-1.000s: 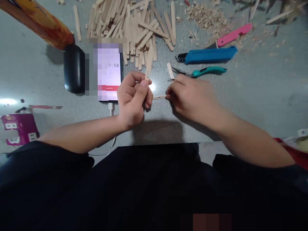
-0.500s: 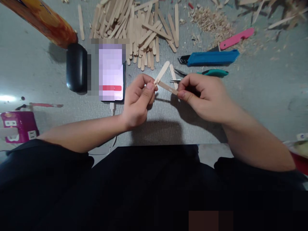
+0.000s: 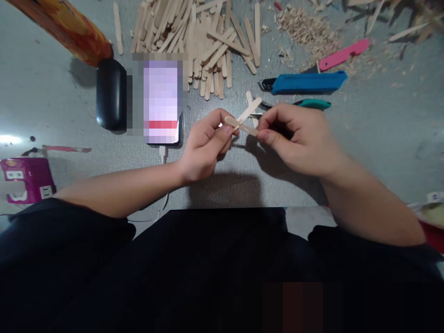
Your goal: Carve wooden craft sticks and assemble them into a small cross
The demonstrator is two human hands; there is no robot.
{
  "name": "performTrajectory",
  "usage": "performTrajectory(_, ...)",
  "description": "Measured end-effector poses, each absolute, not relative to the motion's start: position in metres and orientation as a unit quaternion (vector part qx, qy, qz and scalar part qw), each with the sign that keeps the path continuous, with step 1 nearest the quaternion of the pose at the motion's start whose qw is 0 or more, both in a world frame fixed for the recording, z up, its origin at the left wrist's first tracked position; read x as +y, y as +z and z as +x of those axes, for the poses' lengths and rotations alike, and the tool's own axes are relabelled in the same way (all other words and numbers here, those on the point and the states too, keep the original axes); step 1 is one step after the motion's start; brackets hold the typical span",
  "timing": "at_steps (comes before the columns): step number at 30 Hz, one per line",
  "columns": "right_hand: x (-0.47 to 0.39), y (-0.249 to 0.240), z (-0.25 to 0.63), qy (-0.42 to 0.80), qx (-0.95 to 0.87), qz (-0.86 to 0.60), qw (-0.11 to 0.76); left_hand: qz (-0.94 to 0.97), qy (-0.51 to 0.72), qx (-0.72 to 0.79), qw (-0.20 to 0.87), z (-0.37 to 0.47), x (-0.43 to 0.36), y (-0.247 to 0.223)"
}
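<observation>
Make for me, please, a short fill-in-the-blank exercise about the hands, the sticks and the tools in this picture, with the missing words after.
The person's ____ hand is nearer to the phone.
The two held sticks are not parallel but ____.
The cutter between the pink handle and the green handle is ____.
Missing words: left; crossed; blue.

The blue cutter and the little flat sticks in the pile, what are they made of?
The blue box cutter looks like smooth, slightly shiny plastic, because its colour is even; its dark tip may be metal. The pale flat round-ended sticks seem to be plain, unpainted wood: they're tan and dull.
</observation>
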State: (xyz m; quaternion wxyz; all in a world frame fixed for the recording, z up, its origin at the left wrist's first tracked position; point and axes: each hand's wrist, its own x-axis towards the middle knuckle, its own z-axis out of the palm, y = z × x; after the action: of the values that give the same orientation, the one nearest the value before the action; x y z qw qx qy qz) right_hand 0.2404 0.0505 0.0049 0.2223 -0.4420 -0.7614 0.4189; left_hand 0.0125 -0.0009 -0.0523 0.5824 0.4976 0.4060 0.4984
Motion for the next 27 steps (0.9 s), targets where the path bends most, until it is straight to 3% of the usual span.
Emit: performTrajectory(27, 0.0417, -0.0012, 0.2371, 0.416, -0.751, -0.443, 0.260, 0.500, 0.471, 0.373, 0.624, 0.0136, -0.0019, -0.0485)
